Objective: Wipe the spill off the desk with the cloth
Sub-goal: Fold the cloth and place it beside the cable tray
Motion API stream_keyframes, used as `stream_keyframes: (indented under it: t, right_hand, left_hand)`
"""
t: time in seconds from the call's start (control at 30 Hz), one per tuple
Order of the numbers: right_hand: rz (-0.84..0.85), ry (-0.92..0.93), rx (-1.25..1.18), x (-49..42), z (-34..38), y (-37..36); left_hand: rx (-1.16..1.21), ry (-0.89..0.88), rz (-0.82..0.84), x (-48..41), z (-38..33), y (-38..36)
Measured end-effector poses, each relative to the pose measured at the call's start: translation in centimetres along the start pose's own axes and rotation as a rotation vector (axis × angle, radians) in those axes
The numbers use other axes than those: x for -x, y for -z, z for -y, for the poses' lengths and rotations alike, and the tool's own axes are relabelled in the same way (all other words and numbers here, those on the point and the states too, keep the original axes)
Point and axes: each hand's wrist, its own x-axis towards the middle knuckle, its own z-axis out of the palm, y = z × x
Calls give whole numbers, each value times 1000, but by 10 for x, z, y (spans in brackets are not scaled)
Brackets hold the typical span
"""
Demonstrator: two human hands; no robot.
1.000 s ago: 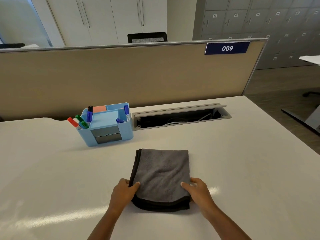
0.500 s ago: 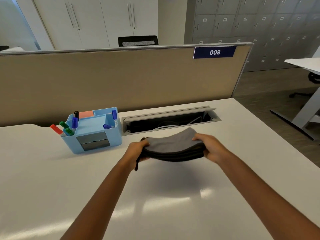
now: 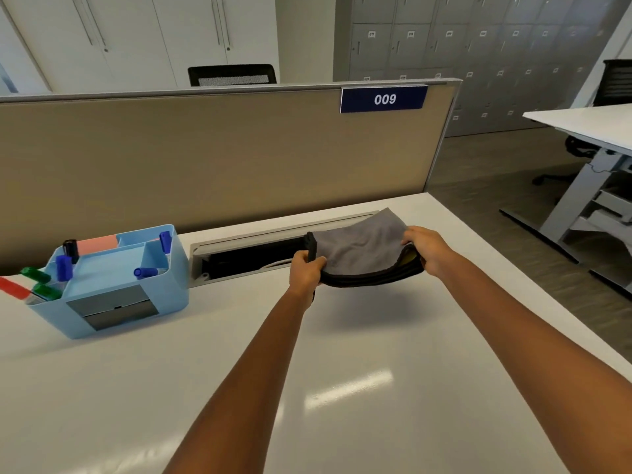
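A folded grey cloth (image 3: 360, 249) with a black edge hangs in the air above the back of the white desk (image 3: 359, 388), over the right end of the cable slot. My left hand (image 3: 305, 272) grips its left edge and my right hand (image 3: 425, 246) grips its right edge. The cloth sags in the middle between both hands. Its shadow falls on the desk below. I see no spill on the desk surface; only light reflections show there.
A light blue desk organiser (image 3: 113, 282) with several markers stands at the left. An open cable slot (image 3: 253, 254) runs along the beige partition (image 3: 205, 159). The desk's right edge drops to the floor; another desk (image 3: 588, 128) stands far right.
Both hands lifted the cloth from the desk near me and carried it away from me and to the right, up over the cable slot. The view has turned a little rightward.
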Motion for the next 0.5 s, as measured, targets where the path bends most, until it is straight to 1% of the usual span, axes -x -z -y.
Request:
stream_keyframes:
  t: [0.07,0.13,0.27,0.33,0.4,0.5]
  right_hand:
    - [-25,34,62,-12,-6,8]
    - [-47,27,126,-22,-19,17]
    - [-48,-110,293,-34,-63,34]
    - [-66,-146,297,-38,-78,40]
    - [-94,-127,262,-41,-84,43]
    - [-158,-80,244,-45,-81,46]
  left_hand:
    - [-4,7,2,-2,9,-13]
    - [-51,41,6,-4,23,-26]
    - [-201,154,-21,2,50,-43]
    - [-258,125,-23,4,56,-47]
    - [-326,57,-9,4,58,-50]
    - [-393,14,34,9,58,-56]
